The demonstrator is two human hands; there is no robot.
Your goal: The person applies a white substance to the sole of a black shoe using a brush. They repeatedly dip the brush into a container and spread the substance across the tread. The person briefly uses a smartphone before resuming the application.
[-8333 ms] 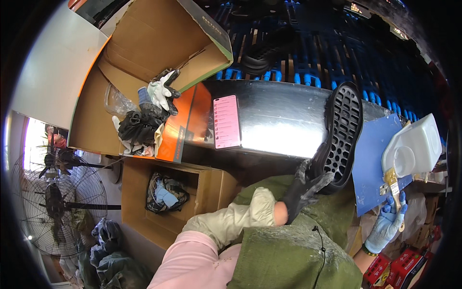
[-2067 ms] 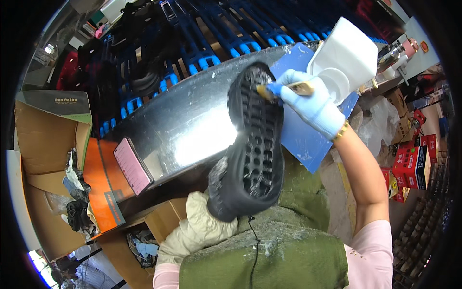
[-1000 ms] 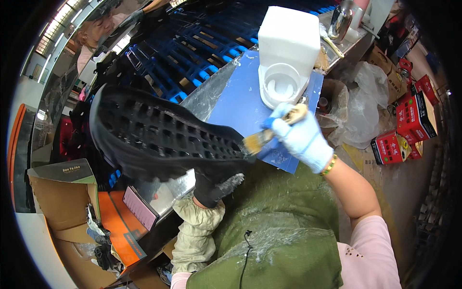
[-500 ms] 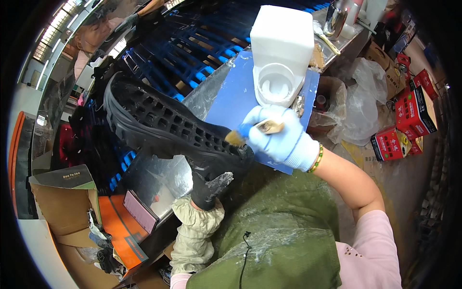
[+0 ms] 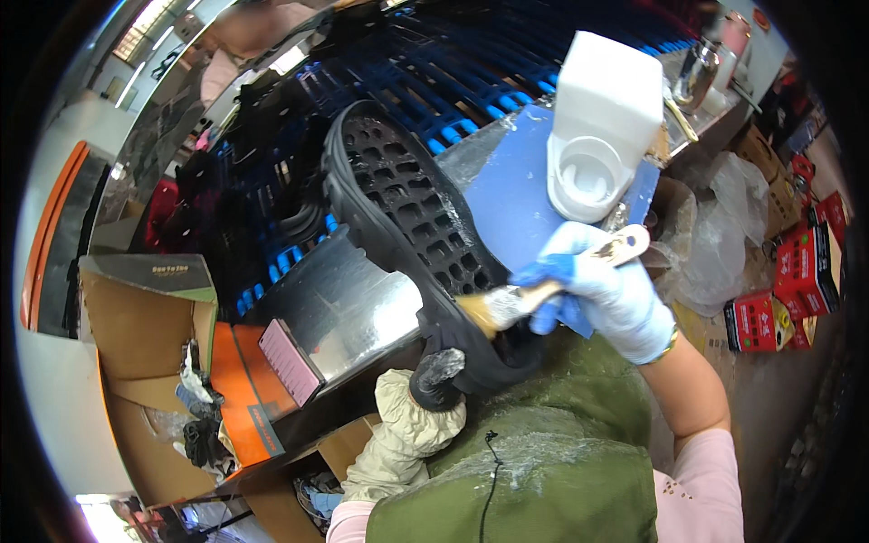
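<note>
A black shoe sole (image 5: 433, 226) with a grid of hollows inside slants from the bench toward my lap. My left hand (image 5: 438, 380), in a dark glove with whitish residue, holds the sole's near end from the left side; some of its fingers are hidden. My right hand (image 5: 608, 294), in a pale blue glove, is closed around the wooden handle of a paintbrush (image 5: 500, 309). The brush's tan bristles touch the inner rim near the sole's lower end. Just beyond my right hand stands a white plastic container (image 5: 608, 90) with a round opening facing me.
Under the container lies a blue sheet (image 5: 507, 185). Black slats with blue parts form a rack (image 5: 471, 77) behind. A shiny metal plate (image 5: 348, 290), a pink flat item (image 5: 291, 362) and an open cardboard box (image 5: 149, 348) are at left. Red boxes (image 5: 804, 276) and clear plastic bags (image 5: 715, 244) lie right.
The sole has swung to a steeper angle, its far end moving right. My right hand has tilted the brush, so its handle now points up and right. The whole view has shifted.
</note>
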